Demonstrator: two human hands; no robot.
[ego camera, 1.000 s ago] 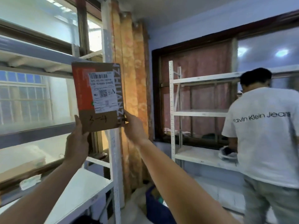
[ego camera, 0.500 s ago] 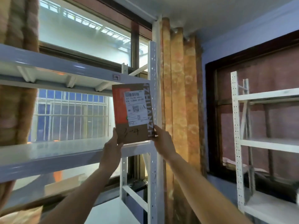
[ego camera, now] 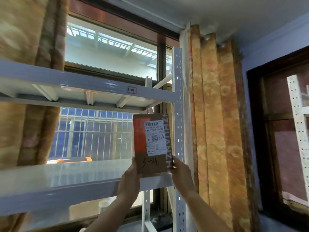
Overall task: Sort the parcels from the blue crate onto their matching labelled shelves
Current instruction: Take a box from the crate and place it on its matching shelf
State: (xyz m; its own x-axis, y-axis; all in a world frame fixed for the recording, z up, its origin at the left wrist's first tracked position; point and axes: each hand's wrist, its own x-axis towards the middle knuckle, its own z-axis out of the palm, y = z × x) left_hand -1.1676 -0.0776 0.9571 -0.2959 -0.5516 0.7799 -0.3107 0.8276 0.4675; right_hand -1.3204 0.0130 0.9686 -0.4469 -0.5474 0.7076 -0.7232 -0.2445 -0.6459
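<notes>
Parcel (ego camera: 151, 164): flat cardboard, upright, handwritten 3-24, at right end of shelf (ego camera: 66, 183).
Left hand (ego camera: 129, 183): grasping parcel's lower left edge.
Right hand (ego camera: 181, 171): grasping parcel's lower right edge.

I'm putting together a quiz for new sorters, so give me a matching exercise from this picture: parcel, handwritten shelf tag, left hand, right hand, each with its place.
1 parcel
2 shelf tag
3 left hand
4 right hand

a on the front edge of the upper shelf
b grips the parcel's lower left edge
c grips the parcel's lower right edge
d held upright, below that shelf

Pairs: 1-d, 2-a, 3-b, 4-c
</notes>
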